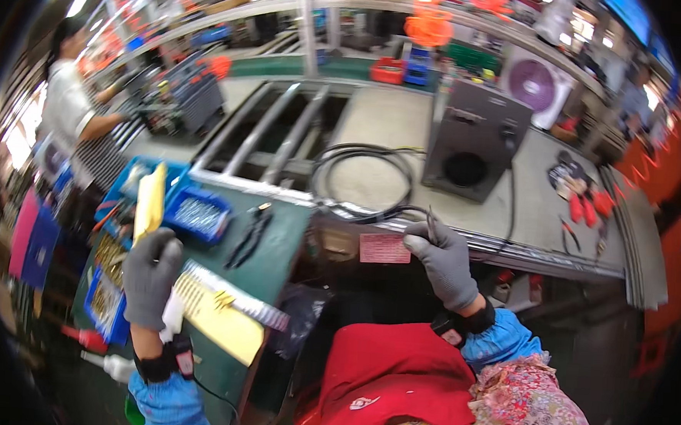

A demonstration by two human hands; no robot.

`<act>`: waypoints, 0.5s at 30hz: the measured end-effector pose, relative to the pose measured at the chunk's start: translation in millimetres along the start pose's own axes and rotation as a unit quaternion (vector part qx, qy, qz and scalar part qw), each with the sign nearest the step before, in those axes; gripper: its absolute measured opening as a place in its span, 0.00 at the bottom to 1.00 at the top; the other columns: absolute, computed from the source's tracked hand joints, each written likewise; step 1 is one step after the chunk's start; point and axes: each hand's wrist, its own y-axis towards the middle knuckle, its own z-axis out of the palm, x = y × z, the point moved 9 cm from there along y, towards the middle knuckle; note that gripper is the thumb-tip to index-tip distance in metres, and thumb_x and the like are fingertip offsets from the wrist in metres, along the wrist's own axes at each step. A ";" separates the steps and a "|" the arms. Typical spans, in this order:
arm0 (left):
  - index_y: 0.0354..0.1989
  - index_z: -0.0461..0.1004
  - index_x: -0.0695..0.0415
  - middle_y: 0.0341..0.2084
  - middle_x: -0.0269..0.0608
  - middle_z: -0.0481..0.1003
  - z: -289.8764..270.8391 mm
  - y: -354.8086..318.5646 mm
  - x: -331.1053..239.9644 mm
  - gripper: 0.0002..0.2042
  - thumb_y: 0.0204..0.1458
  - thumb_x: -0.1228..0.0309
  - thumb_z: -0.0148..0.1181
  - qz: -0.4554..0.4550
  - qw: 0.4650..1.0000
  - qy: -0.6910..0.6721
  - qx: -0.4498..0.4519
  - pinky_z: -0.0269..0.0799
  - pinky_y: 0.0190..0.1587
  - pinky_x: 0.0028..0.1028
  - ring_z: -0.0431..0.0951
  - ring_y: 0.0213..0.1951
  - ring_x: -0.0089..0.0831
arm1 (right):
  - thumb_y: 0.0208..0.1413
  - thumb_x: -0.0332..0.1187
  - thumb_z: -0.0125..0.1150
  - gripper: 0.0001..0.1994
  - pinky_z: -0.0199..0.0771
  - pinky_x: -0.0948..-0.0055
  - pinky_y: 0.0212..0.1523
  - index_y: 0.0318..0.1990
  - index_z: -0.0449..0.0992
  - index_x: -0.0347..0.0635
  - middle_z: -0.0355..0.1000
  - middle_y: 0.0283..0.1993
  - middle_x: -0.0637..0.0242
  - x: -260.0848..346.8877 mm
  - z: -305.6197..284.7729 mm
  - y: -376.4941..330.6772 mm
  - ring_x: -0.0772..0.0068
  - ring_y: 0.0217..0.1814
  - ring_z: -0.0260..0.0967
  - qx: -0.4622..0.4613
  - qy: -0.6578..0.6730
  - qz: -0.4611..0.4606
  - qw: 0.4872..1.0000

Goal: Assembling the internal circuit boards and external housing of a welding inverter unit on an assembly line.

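Note:
My left hand (150, 279), in a grey glove, is raised over the green table (276, 259) with its fingers closed. A creased yellow strip (150, 202) stands just beyond its knuckles; whether the fingers grip it I cannot tell. My right hand (447, 268), gloved too, pinches a thin, pointed dark piece (431, 226) in front of the workbench edge. Beside its thumb is a pink printed card (383, 249). Past that hand stands a dark grey box-shaped appliance (479, 135) with a round opening. A coiled black cable (323, 173) lies to its left.
Blue bins of small metal parts (198, 213) stand on the green table near black-handled pliers (251, 235) and a yellow label sheet (227, 326). Metal rollers (287, 133) adjoin the bench. Red-handled tools (583, 206) lie at right. Another person (76, 106) works at far left.

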 end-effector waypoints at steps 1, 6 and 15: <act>0.41 0.77 0.64 0.32 0.45 0.78 33.5 4.0 -18.3 0.11 0.52 0.71 0.62 0.007 0.996 -0.086 0.032 0.73 0.41 0.27 0.79 0.33 0.30 | 0.56 0.27 0.62 0.06 0.65 0.82 0.33 0.39 0.79 0.35 0.71 0.30 0.76 -0.7 -19.9 0.3 0.87 0.31 0.63 -0.024 -0.005 -0.019 1.000; 0.40 0.79 0.62 0.31 0.45 0.78 200.4 15.9 -131.7 0.11 0.51 0.69 0.62 0.158 0.962 -0.104 0.196 0.72 0.38 0.28 0.78 0.33 0.30 | 0.56 0.27 0.62 0.07 0.67 0.81 0.36 0.40 0.79 0.35 0.74 0.32 0.74 -8.4 -110.1 9.2 0.86 0.33 0.66 -0.148 -0.020 0.025 0.989; 0.41 0.77 0.68 0.31 0.40 0.78 370.2 39.5 -225.9 0.16 0.50 0.67 0.63 -0.006 0.815 -0.415 0.404 0.70 0.41 0.23 0.75 0.35 0.23 | 0.56 0.28 0.62 0.08 0.69 0.79 0.41 0.42 0.79 0.34 0.75 0.34 0.70 -13.4 -153.5 70.4 0.82 0.37 0.69 -0.173 0.005 0.012 0.985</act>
